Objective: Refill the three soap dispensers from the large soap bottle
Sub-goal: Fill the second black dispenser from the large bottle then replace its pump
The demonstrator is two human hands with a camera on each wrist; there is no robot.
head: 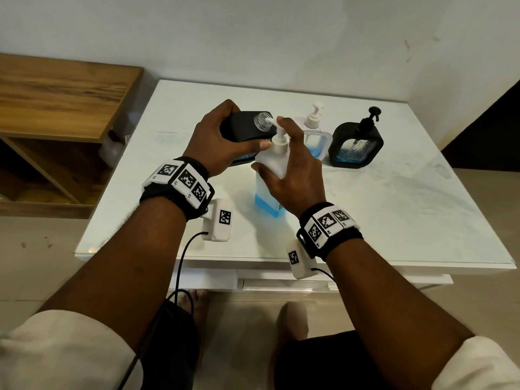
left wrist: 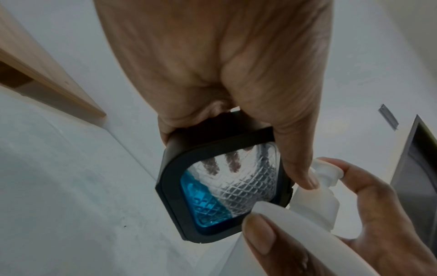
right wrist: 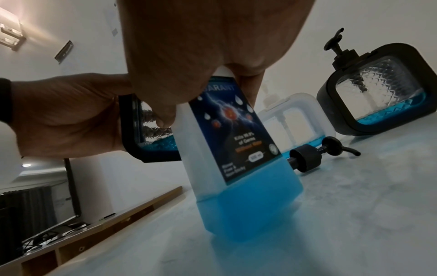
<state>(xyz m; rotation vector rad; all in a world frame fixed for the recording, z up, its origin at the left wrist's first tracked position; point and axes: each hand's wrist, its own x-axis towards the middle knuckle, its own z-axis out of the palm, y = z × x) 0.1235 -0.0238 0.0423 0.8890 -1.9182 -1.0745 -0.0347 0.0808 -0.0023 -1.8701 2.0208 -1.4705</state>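
My left hand (head: 222,139) grips a black-framed glass dispenser (head: 247,128) (left wrist: 222,188), tilted, with its open threaded neck (head: 261,121) toward the large bottle's nozzle. A little blue soap sits in its lower corner. My right hand (head: 292,167) grips the large white soap bottle (head: 271,178) (right wrist: 238,168), which stands on the table with blue soap in its lower part; a fingertip rests on its pump head (head: 277,121). The removed black pump (right wrist: 319,155) lies on the table behind the bottle. A white dispenser (head: 313,130) and a second black dispenser (head: 357,142) stand at the back right.
The white table (head: 394,215) stands against a wall. A wooden shelf unit (head: 56,108) sits to its left. Cables hang from both wrist cameras below the table's front edge. A dark panel (head: 492,130) shows at the far right.
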